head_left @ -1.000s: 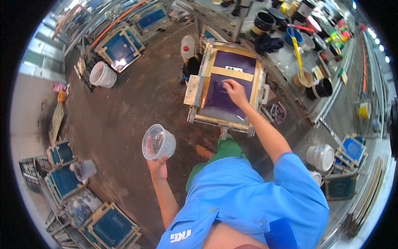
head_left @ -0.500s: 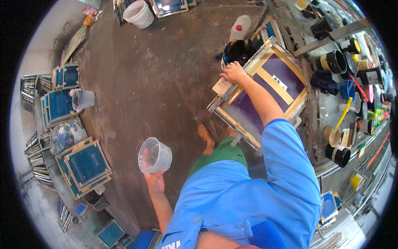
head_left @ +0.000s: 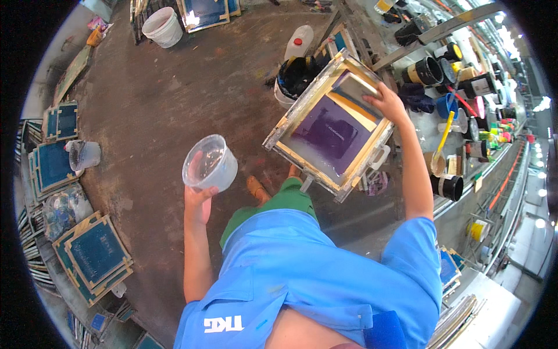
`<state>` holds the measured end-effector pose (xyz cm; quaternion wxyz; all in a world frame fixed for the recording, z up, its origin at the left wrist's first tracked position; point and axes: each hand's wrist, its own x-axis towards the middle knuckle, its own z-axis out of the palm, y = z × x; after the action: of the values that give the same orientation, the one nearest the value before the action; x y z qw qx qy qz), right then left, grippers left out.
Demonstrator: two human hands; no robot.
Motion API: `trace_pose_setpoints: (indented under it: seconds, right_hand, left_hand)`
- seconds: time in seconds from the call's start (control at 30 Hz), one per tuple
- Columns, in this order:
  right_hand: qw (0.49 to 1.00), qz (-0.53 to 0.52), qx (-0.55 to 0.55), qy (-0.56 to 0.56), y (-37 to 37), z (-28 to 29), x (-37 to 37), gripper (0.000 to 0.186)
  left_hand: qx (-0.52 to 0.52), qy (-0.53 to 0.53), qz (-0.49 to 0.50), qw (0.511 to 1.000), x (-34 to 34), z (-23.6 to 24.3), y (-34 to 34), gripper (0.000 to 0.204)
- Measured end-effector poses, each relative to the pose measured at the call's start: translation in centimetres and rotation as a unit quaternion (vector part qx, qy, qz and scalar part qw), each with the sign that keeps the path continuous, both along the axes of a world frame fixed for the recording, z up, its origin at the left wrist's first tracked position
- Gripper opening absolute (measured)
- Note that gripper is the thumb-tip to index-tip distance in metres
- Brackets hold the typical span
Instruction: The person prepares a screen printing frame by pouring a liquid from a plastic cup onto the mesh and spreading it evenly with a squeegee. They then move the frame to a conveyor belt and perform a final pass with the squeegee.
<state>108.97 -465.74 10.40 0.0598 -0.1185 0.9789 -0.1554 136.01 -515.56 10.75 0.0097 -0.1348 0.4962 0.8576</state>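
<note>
The left hand has its fingers wrapped around the lower side of a clear, round plastic tub, held tilted above the brown floor, well apart from the frame. The right hand has its fingers gripping the right end of a flat, greyish squeegee, which lies across a rectangular purple-mesh screen frame near its far edge. By the frame's left edge, a white plastic bucket with black contents stands on the floor, near a white jug with a red cap.
</note>
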Motion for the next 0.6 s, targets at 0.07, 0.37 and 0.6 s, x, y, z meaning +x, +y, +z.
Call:
trace_pose_setpoints:
  seconds: [0.07, 0.37, 0.6]
  right_hand:
    - [0.998, -0.066, -0.005, 0.009, 0.5, 0.4, 3.6, 0.050]
    - [0.998, -0.050, -0.018, 0.029, -5.8, -5.7, 11.4, 0.036]
    - [0.995, -0.021, 0.060, 0.075, -9.4, -10.7, 9.1, 0.032]
  left_hand:
    - [0.021, 0.004, 0.004, 1.000, -0.8, -0.2, -0.1, 0.099]
    - [0.070, 0.028, 0.000, 0.997, -1.0, -1.1, -1.3, 0.098]
    - [0.024, 0.043, 0.030, 0.998, 0.0, -1.8, -2.4, 0.103]
